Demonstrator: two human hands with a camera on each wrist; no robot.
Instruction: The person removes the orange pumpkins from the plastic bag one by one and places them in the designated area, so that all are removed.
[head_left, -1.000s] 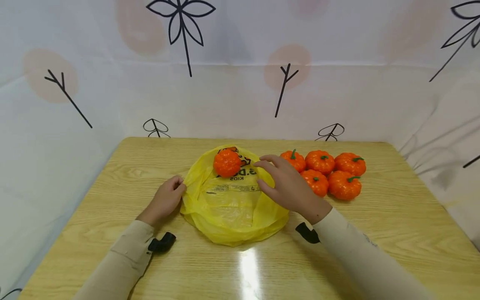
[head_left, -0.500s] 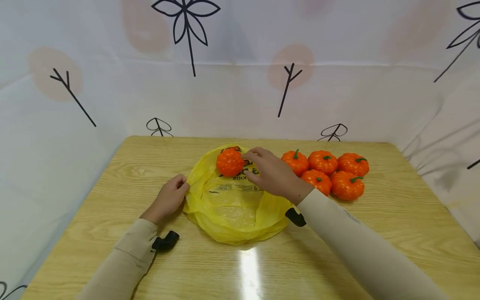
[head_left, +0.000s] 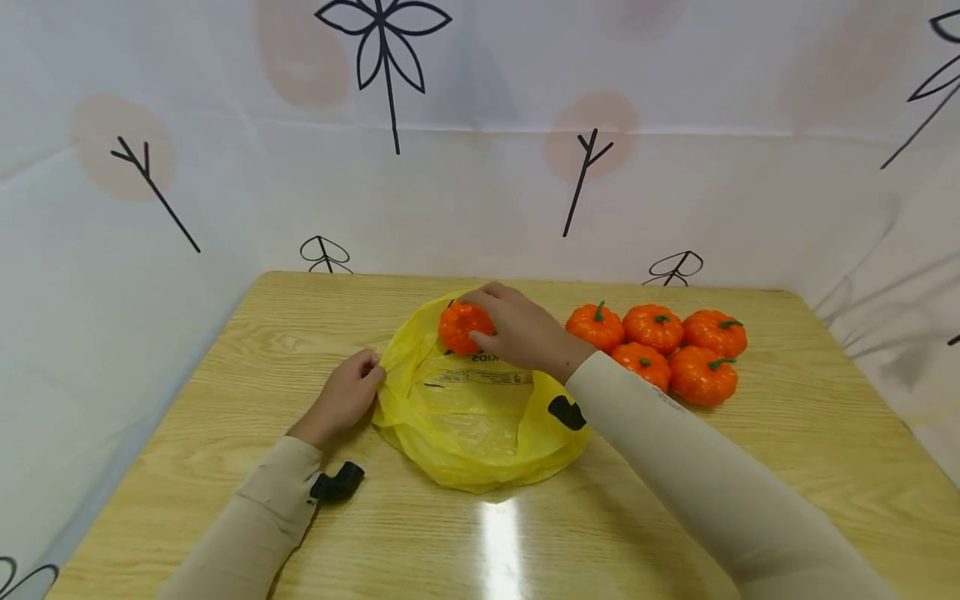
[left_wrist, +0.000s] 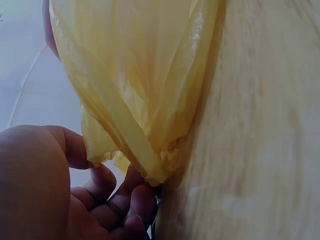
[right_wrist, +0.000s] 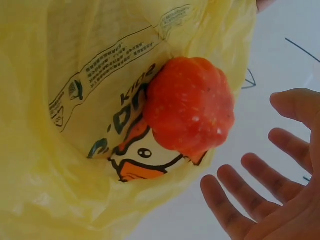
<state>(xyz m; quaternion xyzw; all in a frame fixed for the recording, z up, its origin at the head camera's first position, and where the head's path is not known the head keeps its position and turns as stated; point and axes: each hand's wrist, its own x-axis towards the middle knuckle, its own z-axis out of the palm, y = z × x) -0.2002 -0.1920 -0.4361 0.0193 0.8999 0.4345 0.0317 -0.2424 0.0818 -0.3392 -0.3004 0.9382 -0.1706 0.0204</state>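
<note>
A yellow plastic bag [head_left: 480,471] with dark print lies with its mouth spread wide on the wooden table. Inside it, toward the far side, is an orange toy pumpkin [head_left: 459,327] with no stem showing. My left hand [head_left: 345,396] pinches the bag's left edge; in the left wrist view the thumb and fingers [left_wrist: 102,182] hold the gathered film. My right hand [head_left: 522,332] is over the bag at the pumpkin's right side. In the right wrist view its fingers [right_wrist: 255,195] are spread and apart from the pumpkin [right_wrist: 192,107].
Several orange toy pumpkins [head_left: 701,377] with green stems sit grouped to the right of the bag, partly behind the right forearm. A patterned white cloth [head_left: 480,192] hangs behind the wooden table [head_left: 390,550] and at its sides.
My right hand has moved left over the bag, from its right edge to the pumpkin inside. The left hand keeps its hold on the bag. The view has shifted slightly.
</note>
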